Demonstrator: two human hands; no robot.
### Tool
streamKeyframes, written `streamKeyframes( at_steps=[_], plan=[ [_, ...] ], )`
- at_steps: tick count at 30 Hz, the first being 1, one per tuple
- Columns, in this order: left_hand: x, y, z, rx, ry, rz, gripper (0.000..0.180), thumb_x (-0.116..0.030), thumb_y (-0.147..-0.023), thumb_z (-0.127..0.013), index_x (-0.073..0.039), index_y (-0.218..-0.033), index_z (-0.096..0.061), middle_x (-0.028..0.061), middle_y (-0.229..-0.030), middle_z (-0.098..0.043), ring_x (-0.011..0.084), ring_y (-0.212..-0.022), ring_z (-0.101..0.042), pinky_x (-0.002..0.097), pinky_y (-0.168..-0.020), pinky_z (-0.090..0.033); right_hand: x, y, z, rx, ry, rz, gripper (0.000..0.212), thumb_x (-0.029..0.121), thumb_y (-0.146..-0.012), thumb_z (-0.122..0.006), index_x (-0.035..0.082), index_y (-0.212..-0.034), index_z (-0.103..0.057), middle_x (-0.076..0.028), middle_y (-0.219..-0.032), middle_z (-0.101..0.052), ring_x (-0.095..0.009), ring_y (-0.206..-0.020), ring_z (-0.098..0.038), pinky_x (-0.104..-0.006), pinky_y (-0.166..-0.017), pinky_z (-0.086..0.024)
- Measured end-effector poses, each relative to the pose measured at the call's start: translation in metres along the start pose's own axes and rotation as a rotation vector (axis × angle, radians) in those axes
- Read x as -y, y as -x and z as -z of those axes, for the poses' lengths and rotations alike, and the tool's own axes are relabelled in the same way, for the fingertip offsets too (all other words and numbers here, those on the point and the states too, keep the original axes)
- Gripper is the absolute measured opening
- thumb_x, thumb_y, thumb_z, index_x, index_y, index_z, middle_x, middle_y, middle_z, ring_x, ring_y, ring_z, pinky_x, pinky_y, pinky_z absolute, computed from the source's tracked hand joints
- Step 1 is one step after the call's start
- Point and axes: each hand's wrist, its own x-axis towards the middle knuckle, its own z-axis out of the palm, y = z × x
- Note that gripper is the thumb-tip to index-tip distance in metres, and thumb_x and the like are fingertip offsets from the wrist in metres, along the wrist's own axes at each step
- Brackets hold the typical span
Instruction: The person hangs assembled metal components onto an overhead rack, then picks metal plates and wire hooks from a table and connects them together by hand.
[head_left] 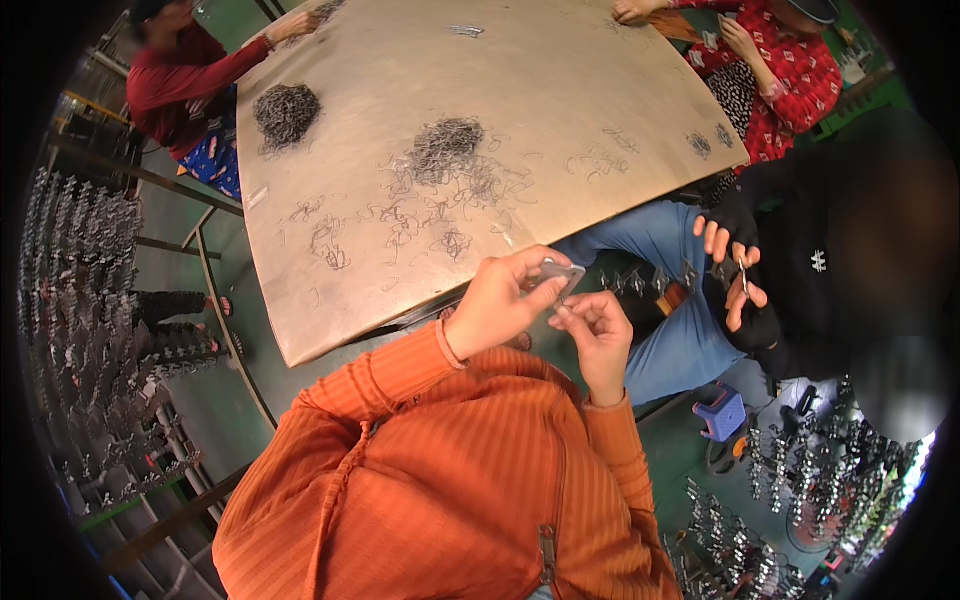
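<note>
My left hand (505, 300) is closed on a small flat grey metal piece (565, 273), thumb on one face and fingers behind. Just to the right and below, my right hand (600, 340) pinches thumb and forefinger together near the lower edge of that piece. Whatever lies between those fingertips is too small to make out. Both hands are in front of my chest, off the near edge of the table (310, 290). On its top lie a tangled heap of thin bent wire hooks (447, 150) and many loose ones scattered toward me.
A darker wire heap (287, 112) sits farther left on the table. At my right, a co-worker in black holds small metal parts (742, 278); two others sit at the far corners. Racks of hanging metal parts (90, 300) stand left, with more (720, 540) at lower right, near a blue-violet plastic object (722, 412).
</note>
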Motion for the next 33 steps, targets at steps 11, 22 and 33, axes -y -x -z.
streamKeyframes(
  at_steps=[11,22,33],
  plan=[
    [0.020,0.023,0.017,0.044,-0.266,-0.088,0.014,-0.005,-0.083,-0.061,-0.004,-0.097,-0.064,0.0101,-0.087,-0.065,0.0239,-0.077,-0.064,0.0312,-0.067,-0.050,-0.039,-0.049,0.039,0.103,0.221,-0.257,0.012,0.007,-0.088,-0.059,0.004,-0.099,-0.055,-0.002,-0.091,-0.064,-0.008,-0.073,-0.061,-0.0191,-0.055,-0.045],
    [0.039,0.035,0.045,0.140,-0.223,0.012,0.015,-0.008,-0.086,-0.060,-0.007,-0.101,-0.063,0.0094,-0.089,-0.062,0.0269,-0.083,-0.059,0.0353,-0.073,-0.050,-0.140,-0.251,-0.044,0.265,0.962,-0.010,0.011,0.014,-0.081,-0.065,0.004,-0.086,-0.065,-0.009,-0.076,-0.066,-0.023,-0.070,-0.064,-0.0345,-0.064,-0.049],
    [0.049,0.046,0.053,0.110,-0.220,-0.084,0.016,-0.010,-0.088,-0.059,-0.008,-0.104,-0.063,0.0099,-0.092,-0.061,0.0265,-0.084,-0.059,0.0339,-0.074,-0.050,-0.178,-0.263,-0.066,0.308,1.528,0.056,0.012,0.014,-0.075,-0.062,0.009,-0.082,-0.070,-0.017,-0.082,-0.066,-0.035,-0.084,-0.064,-0.0445,-0.072,-0.050]
  ],
)
